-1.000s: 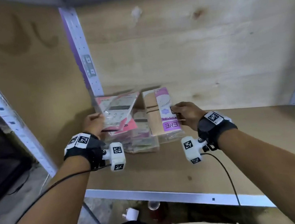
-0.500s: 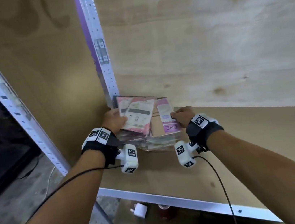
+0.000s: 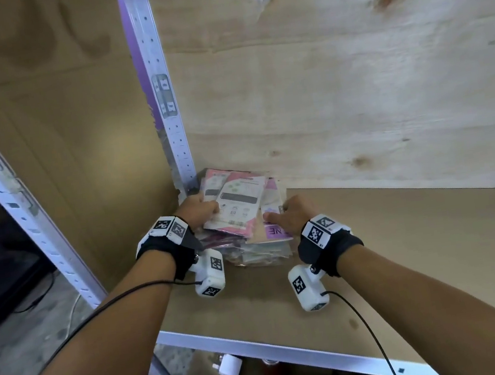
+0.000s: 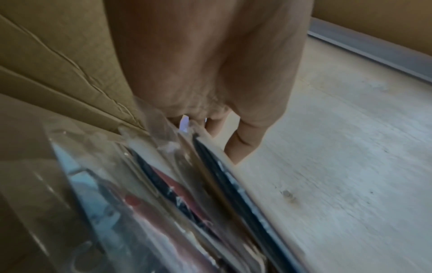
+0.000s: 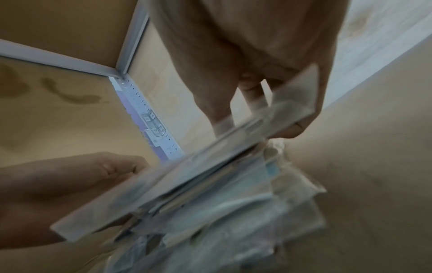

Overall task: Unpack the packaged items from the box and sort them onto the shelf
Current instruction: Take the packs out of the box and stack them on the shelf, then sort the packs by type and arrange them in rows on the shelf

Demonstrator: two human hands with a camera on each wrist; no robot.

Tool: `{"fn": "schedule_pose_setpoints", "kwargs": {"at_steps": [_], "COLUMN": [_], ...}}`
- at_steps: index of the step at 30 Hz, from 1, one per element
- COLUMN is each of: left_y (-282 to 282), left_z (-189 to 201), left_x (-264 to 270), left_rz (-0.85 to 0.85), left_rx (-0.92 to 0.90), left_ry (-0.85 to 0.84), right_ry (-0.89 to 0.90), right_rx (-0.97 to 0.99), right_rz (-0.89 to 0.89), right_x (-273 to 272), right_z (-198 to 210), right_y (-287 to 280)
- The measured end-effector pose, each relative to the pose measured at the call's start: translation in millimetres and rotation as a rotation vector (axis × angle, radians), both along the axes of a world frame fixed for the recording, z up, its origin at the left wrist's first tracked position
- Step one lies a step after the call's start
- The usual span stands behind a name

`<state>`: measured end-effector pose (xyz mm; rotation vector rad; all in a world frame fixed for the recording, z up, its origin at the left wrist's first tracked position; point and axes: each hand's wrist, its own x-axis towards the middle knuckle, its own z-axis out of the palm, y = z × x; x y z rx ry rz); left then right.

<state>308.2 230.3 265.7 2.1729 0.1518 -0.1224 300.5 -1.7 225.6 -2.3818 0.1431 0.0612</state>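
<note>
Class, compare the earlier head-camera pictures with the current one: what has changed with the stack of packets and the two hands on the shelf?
The stack of packets has been pushed back into the shelf's left rear corner, against the perforated upright. The top pink-and-white packet now lies flatter on the stack. The left hand and right hand still flank it, holding its sides. The shelf board is unchanged.

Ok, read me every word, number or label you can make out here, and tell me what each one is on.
"ENE", upside down: purple edge of the packet under the right hand.
Top pink packet: a barcode and small print, too small to read.
Sticker on the shelf post: blurred, unreadable.
Wrist bands: square black-and-white marker codes, no words legible.
Both wrist views: nothing readable.
</note>
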Motion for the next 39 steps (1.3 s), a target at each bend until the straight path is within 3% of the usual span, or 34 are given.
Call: {"fn": "schedule_pose_setpoints", "kwargs": {"at_steps": [13, 15, 19, 23, 28, 32, 36, 39], "left_y": [-2, -8, -36, -89, -163, -203, -227, -233], "left_z": [11, 19, 36, 44, 36, 39, 41, 33], "left_x": [-21, -33, -60, -93, -127, -143, -155, -153], "left_rz": [0.044, 0.085, 0.080, -0.015, -0.186, -0.185, -0.422, -0.469], "left_rx": [0.199, 0.214, 0.286, 0.391, 0.369, 0.234, 0.244, 0.227], "left_ry": [-0.105, -0.182, -0.503, -0.569, -0.452, -0.296, -0.176, -0.162], "right_ry": [-0.007, -0.002, 0.001, -0.020, -0.037, 0.009, 0.076, 0.091], "right_rx": [0.118, 0.130, 0.228, 0.465, 0.685, 0.679, 0.677, 0.698], "right_rz": [-0.054, -0.061, -0.052, -0.081, -0.010, 0.066, 0.121, 0.087], "right_x": [-4, -14, -38, -82, -149, -203, -236, -247], "right_z": [-4, -3, -4, -2, 30, 55, 58, 50], "right_y": [-24, -38, -74, -117, -159, -195, -228, -249]}}
